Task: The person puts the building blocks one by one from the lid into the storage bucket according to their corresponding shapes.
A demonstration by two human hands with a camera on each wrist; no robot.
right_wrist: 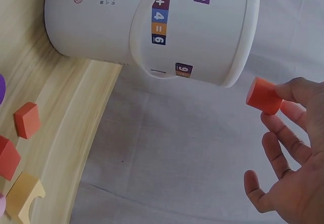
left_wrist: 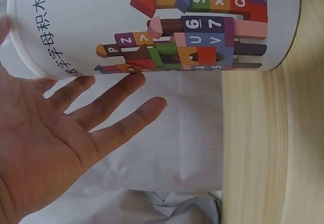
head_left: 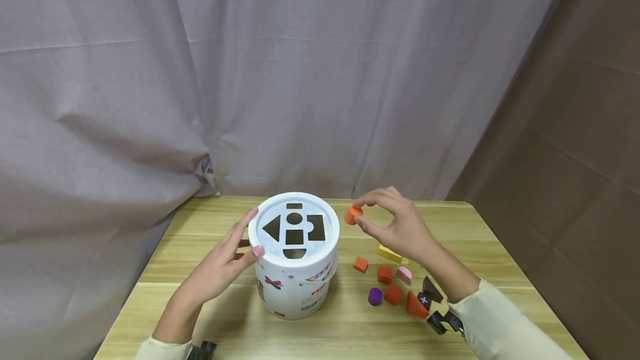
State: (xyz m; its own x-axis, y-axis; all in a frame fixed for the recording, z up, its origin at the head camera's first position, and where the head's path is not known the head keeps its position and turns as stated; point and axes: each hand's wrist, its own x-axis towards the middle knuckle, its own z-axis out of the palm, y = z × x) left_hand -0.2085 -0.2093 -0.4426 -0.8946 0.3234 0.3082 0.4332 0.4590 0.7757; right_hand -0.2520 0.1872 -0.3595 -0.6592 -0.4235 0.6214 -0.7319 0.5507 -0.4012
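Note:
A white bucket point(head_left: 292, 293) with printed block pictures stands upright on the table. Its white lid point(head_left: 320, 251) has cut-out holes, among them a triangle, a circle and a square. My left hand point(head_left: 220, 268) rests against the bucket's left side, thumb on the lid's rim; in the left wrist view its fingers point(left_wrist: 121, 125) are spread and nearly straight. To the right of the lid, my right hand point(head_left: 405, 226) pinches an orange cylinder block point(right_wrist: 264, 96) between thumb and fingertips. The cylinder hangs in the air, apart from the bucket.
Loose blocks lie on the table point(head_left: 350, 338) right of the bucket: a purple cylinder point(head_left: 375, 296), an orange cube point(head_left: 360, 264), a pink half-round point(head_left: 404, 275), a red triangle point(head_left: 416, 305), a yellow block point(head_left: 389, 253) and several others. A grey curtain point(head_left: 300, 99) hangs behind the table.

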